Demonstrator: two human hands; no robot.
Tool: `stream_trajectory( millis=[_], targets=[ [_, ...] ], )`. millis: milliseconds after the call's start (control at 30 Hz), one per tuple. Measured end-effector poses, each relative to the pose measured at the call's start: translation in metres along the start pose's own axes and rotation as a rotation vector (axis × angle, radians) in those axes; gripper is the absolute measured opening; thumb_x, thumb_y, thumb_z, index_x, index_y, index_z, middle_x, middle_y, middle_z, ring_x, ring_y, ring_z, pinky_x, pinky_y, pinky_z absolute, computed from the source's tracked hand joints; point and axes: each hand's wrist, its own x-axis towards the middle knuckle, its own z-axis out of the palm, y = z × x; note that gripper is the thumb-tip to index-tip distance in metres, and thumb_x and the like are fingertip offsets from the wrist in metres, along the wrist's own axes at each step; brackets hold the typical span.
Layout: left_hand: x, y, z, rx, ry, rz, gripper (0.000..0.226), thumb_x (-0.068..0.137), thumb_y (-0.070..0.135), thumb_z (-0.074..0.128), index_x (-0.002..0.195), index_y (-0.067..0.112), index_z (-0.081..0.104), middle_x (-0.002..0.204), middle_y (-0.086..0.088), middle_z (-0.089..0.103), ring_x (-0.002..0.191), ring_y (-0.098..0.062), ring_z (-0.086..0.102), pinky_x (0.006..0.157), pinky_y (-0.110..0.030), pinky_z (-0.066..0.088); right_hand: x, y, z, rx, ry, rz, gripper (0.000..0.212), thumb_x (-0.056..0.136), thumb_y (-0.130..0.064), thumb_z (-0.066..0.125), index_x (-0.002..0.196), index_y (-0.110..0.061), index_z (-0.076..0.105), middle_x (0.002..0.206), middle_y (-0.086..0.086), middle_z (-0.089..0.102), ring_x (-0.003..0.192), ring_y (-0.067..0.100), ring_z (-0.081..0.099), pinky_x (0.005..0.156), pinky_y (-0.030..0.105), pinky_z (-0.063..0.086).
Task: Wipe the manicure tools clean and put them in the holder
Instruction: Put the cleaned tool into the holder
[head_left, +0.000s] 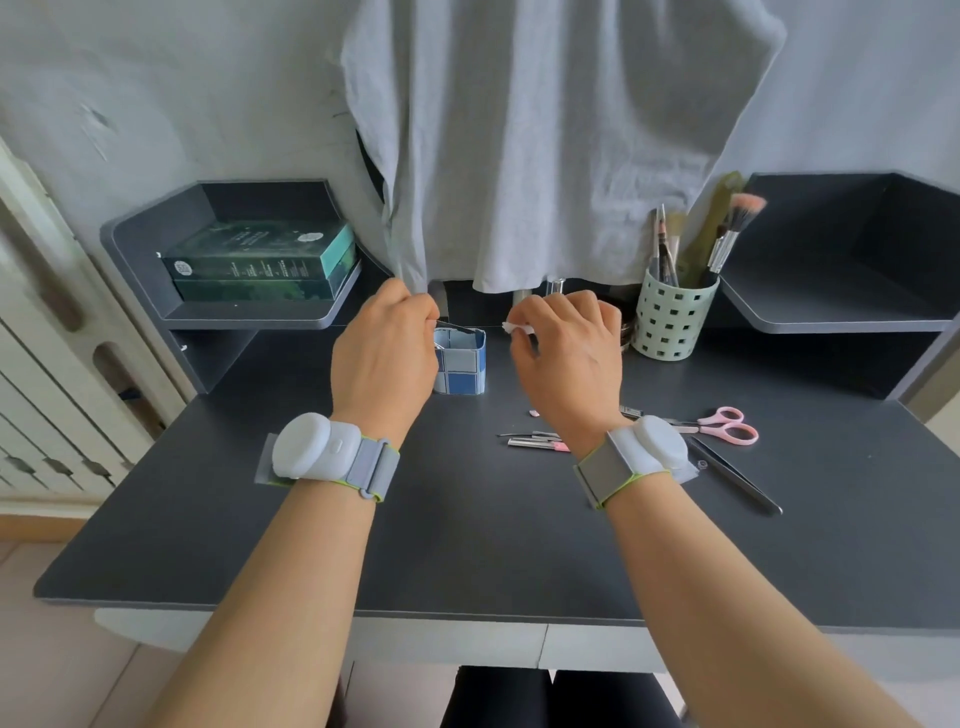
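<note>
Green boxes (260, 260) bear unreadable print. Left hand (384, 353) pinches a metal tool (457, 327) over the blue checkered holder (462, 371); right hand (569, 358) pinches a white wipe (517, 328). Mint cup (672, 317) holds brushes (727, 234).

Holder (460, 364) stood mid-bench (415, 545); scissors (719, 424) and tweezers (737, 475) lay right of it, brush cup (672, 319) behind-right, boxes (260, 262) behind-left.

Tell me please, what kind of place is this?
Probably a home dressing table or vanity desk: a dark desk with side shelves, a perforated cup of makeup brushes, and pink scissors among manicure tools. A grey cloth hangs behind.
</note>
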Motion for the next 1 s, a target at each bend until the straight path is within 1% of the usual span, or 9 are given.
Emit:
stream_trajectory(
  millis=[100,200,267,400,567,667,767,900,1000],
  targets=[
    [0.002,-0.004,0.006,0.026,-0.018,-0.009,0.016,0.097,0.011,0.056,0.098,0.011,0.072,0.1,-0.005,0.057,0.077,-0.021,0.049,0.056,-0.032,0.034,0.003,-0.003,0.006,0.008,-0.006,0.005,0.009,0.084,-0.015,0.062,0.086,-0.022,0.068,0.073,-0.007,0.06,0.083,0.026,0.054,0.086,0.039,0.037],
    [0.003,-0.006,0.01,0.063,-0.029,0.007,0.015,0.095,0.008,0.058,0.097,0.011,0.072,0.099,-0.006,0.058,0.085,-0.026,0.054,0.057,-0.032,0.033,0.003,-0.005,0.011,0.017,-0.028,0.007,0.009,0.084,-0.016,0.061,0.087,-0.022,0.068,0.073,-0.007,0.06,0.083,0.026,0.054,0.087,0.038,0.037],
    [0.004,-0.008,0.015,0.088,-0.042,0.026,0.014,0.093,0.006,0.06,0.098,0.009,0.073,0.099,-0.008,0.058,0.089,-0.027,0.055,0.058,-0.032,0.034,0.003,-0.006,0.015,0.024,-0.048,0.007,0.01,0.085,-0.017,0.06,0.087,-0.022,0.068,0.075,-0.007,0.061,0.085,0.026,0.054,0.088,0.038,0.036],
    [0.009,-0.011,0.025,0.138,-0.077,0.031,0.016,0.091,0.003,0.06,0.099,0.008,0.073,0.098,-0.009,0.057,0.091,-0.029,0.053,0.061,-0.034,0.034,0.002,-0.007,0.019,0.036,-0.065,0.011,0.011,0.085,-0.018,0.059,0.088,-0.023,0.068,0.075,-0.008,0.062,0.086,0.025,0.054,0.088,0.039,0.037],
    [0.012,-0.006,0.032,0.163,-0.133,0.054,0.018,0.093,0.01,0.061,0.108,0.007,0.072,0.106,-0.013,0.059,0.098,-0.031,0.055,0.066,-0.033,0.035,0.003,-0.007,0.023,0.03,-0.067,-0.008,0.009,0.085,-0.018,0.062,0.087,-0.023,0.068,0.075,-0.008,0.063,0.084,0.025,0.055,0.085,0.038,0.037],
    [0.013,-0.003,0.036,0.177,-0.166,0.057,0.019,0.092,0.011,0.063,0.108,0.006,0.072,0.108,-0.015,0.059,0.1,-0.031,0.055,0.067,-0.032,0.035,0.003,-0.005,0.025,0.021,-0.07,-0.013,0.008,0.085,-0.017,0.062,0.087,-0.023,0.068,0.074,-0.008,0.063,0.083,0.025,0.055,0.085,0.038,0.037],
    [0.011,-0.002,0.04,0.185,-0.18,0.058,0.017,0.09,0.012,0.065,0.105,0.006,0.072,0.105,-0.015,0.058,0.098,-0.032,0.055,0.067,-0.036,0.041,0.003,-0.005,0.027,0.02,-0.067,-0.02,0.009,0.085,-0.017,0.062,0.087,-0.022,0.069,0.072,-0.007,0.063,0.082,0.025,0.055,0.085,0.038,0.037],
    [0.01,-0.004,0.045,0.203,-0.189,0.048,0.015,0.091,0.012,0.064,0.103,0.007,0.073,0.104,-0.013,0.057,0.095,-0.031,0.054,0.067,-0.034,0.037,0.003,-0.006,0.03,0.016,-0.078,-0.027,0.011,0.086,-0.018,0.059,0.089,-0.022,0.069,0.073,-0.006,0.063,0.082,0.025,0.055,0.084,0.038,0.038],
    [0.01,-0.004,0.045,0.209,-0.196,0.045,0.019,0.091,0.013,0.066,0.107,0.008,0.073,0.106,-0.013,0.058,0.096,-0.031,0.055,0.071,-0.036,0.044,0.0,-0.006,0.032,0.022,-0.08,-0.03,0.012,0.086,-0.019,0.058,0.089,-0.021,0.069,0.073,-0.006,0.063,0.082,0.025,0.055,0.084,0.037,0.036]
  ],
)
